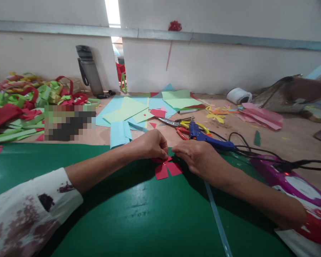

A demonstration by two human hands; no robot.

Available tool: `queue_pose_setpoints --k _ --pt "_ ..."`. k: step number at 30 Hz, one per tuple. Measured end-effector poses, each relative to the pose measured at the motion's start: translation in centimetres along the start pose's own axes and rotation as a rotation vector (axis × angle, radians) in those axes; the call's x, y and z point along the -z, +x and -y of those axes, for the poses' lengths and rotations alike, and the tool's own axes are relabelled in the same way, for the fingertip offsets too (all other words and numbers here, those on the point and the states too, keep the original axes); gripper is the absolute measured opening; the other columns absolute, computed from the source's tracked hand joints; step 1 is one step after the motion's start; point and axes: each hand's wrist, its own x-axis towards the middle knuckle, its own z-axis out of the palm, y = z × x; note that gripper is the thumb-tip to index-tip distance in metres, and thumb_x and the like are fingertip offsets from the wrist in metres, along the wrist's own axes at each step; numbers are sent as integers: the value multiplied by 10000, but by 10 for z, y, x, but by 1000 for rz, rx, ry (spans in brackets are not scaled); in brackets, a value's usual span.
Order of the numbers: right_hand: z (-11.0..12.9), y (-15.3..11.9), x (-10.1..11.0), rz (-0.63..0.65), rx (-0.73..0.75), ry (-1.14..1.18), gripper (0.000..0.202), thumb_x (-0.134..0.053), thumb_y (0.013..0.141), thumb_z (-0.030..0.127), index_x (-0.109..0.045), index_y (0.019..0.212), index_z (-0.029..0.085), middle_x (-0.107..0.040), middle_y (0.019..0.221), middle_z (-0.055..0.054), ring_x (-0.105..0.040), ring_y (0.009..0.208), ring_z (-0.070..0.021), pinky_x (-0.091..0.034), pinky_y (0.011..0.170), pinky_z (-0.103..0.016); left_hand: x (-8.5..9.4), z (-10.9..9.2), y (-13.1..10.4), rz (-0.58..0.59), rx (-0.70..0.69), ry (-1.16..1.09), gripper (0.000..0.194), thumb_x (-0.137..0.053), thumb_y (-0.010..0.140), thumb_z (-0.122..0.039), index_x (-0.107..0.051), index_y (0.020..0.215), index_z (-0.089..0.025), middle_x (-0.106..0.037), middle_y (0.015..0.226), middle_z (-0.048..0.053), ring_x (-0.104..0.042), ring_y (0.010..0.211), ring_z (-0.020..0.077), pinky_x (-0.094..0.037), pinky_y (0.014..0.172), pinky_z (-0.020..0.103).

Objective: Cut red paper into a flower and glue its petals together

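A red paper flower (162,172) with several cut petals lies on the green mat (139,217), something shiny at its centre. My left hand (153,144) has thumb and fingertips pinched at the flower's upper edge. Just right of the flower, my right hand (196,155) is held low with its fingers stretched out close together, and its underside is hidden. From beneath that hand a light blue strip (215,214) runs toward the near edge. Directly behind my right hand lies a blue hot glue gun (211,139), beside scissors (184,125) with red and yellow handles.
Light blue and green paper sheets (133,109) lie behind my hands. Red and green paper strips (34,103) heap up at left, near a grey bottle (91,71). On the right are a purple power strip (291,182) with black cables, pink paper (262,116) and a bag (286,92).
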Motion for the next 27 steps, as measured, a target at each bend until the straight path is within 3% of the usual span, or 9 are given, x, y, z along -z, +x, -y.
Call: queue_pose_setpoints --k 5,10,14,18,21,27 --pt "-4 2 10 111 -87 -33 150 -533 819 123 -663 754 160 -673 748 -66 -607 711 -186 -401 636 -263 1 -4 -2 15 24 6 98 -631 616 -218 -643 652 -128 -621 574 33 -577 555 137 -414 483 225" --pt "0 3 21 246 -19 -54 126 -624 764 153 -655 644 175 -656 681 -23 -588 709 -176 -356 730 -311 1 -8 -5 12 25 23 81 -630 616 -209 -637 631 -129 -617 558 27 -572 546 135 -412 478 219" --pt "5 -3 30 355 60 -91 76 -642 777 218 -640 716 174 -639 739 -25 -563 726 -180 -347 679 -298 0 -8 -5 16 30 -14 73 -627 616 -203 -632 626 -131 -609 545 18 -565 531 127 -410 470 210" --pt "7 -15 24 332 225 -209 107 -546 830 118 -611 778 186 -610 768 -24 -530 712 -188 -327 621 -306 0 -6 -4 -1 19 2 76 -628 613 -215 -628 615 -139 -605 534 11 -561 526 130 -401 457 209" --pt "10 -20 12 283 356 -376 84 -570 799 100 -611 816 172 -612 743 -41 -524 659 -204 -320 588 -324 -1 -5 -3 -5 21 9 82 -631 612 -222 -632 622 -141 -619 544 16 -581 549 143 -410 470 216" --pt "17 -19 2 175 405 -505 67 -577 786 96 -627 778 140 -617 664 -58 -533 585 -204 -326 547 -324 -1 -9 -4 -13 26 31 76 -631 614 -208 -635 619 -132 -624 548 28 -588 557 148 -412 476 220"
